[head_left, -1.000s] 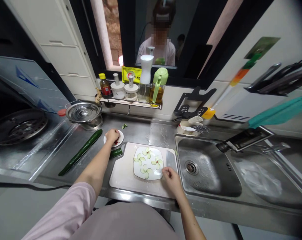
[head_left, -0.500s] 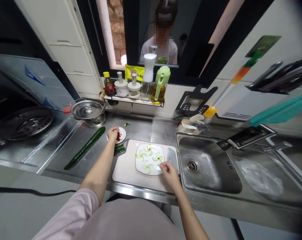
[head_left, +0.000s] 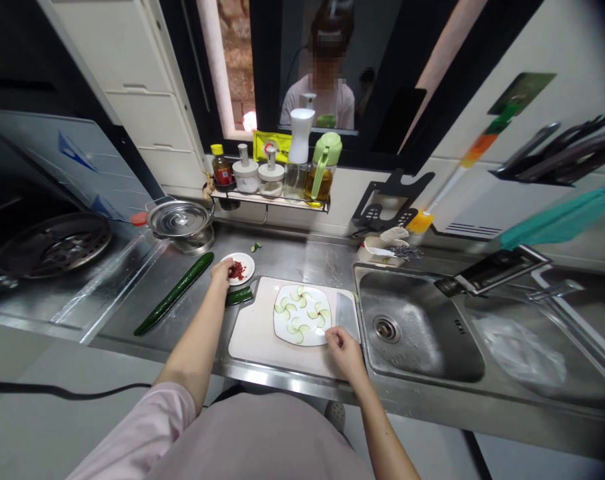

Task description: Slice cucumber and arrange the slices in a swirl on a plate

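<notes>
My left hand (head_left: 221,272) reaches over the left edge of a small white plate (head_left: 249,263), fingers bent together at the chopped red bits (head_left: 238,270). What its fingertips hold, if anything, is too small to see. My right hand (head_left: 344,349) is curled with thumb and fingers together at the lower right corner of a squarish white plate (head_left: 289,327); its fingertips are partly hidden. Pale green cucumber slices (head_left: 298,329) lie there in curved pinwheels, some with red centres. Beneath is a cutting board (head_left: 255,340), with a knife blade (head_left: 346,310) lying at its right.
A whole cucumber (head_left: 176,293) lies on the left of the steel counter, and a cut cucumber piece (head_left: 239,296) touches the board's left side. The sink (head_left: 407,327) is to the right. A lidded steel pot (head_left: 182,223) and a condiment rack (head_left: 277,198) stand at the back.
My left hand has drawn slightly left on the small plate, uncovering more red bits. My right hand stays by the larger plate's corner. The view has shifted a little.
</notes>
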{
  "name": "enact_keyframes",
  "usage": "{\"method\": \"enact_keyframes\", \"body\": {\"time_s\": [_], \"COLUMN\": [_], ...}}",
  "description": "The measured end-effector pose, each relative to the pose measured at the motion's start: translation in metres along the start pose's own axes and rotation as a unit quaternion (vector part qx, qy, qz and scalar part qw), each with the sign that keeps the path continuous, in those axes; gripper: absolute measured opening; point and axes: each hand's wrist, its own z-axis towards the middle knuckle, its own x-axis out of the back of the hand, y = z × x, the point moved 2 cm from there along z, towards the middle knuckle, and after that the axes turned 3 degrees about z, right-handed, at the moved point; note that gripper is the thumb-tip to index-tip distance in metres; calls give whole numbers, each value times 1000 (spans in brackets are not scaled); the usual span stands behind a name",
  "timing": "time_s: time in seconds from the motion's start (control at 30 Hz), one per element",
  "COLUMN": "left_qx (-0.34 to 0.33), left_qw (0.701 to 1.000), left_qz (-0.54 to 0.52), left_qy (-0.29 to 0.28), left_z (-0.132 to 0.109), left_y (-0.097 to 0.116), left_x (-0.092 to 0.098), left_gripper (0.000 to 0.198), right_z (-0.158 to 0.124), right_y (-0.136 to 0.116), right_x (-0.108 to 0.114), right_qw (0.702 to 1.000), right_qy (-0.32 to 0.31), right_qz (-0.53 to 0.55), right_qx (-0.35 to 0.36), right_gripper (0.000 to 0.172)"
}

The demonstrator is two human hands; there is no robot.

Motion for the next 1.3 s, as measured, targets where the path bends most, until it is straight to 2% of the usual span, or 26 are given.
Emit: {"method": "enact_keyframes", "body": {"time_s": [0.2, 0.3, 0.4, 0.5, 0.6, 0.7, 0.8, 0.9, 1.3], "left_qx": [61, 64, 42, -3, -43, -84, -108, -118, -123], "left_qw": [991, 984, 971, 963, 955, 948, 943, 942, 947], "left_qz": [-102, -134, -157, -111, -70, -60, -58, -44, -26], "left_qy": [-69, -100, -174, -245, -286, -300, -308, -311, -297], "left_z": [-24, -48, -89, -139, -184, -212, -224, -226, -226], "left_y": [10, 13, 10, 4, 2, 4, 4, 2, -2], "left_x": [3, -1, -13, -25, -31, -33, -33, -33, -35], "left_gripper": [14, 20, 35, 39, 37, 33, 31, 31, 26], "right_z": [0, 3, 8, 17, 24, 25, 23, 21, 18], "right_y": [-10, -22, -43, -70, -98, -118, -126, -126, -125], "right_x": [-3, -6, -9, -11, -10, -8, -7, -6, -5], "right_qw": [1000, 1000, 998, 994, 987, 976, 968, 963, 956], "right_qy": [-9, -14, -16, -11, 7, 17, 15, 7, -3], "right_qz": [8, 21, 42, 58, 59, 51, 35, 14, -72], "right_qx": [1, 10, 39, 86, 148, 211, 249, 268, 285], "right_gripper": [32, 30, 26, 22, 17, 16, 17, 18, 21]}}
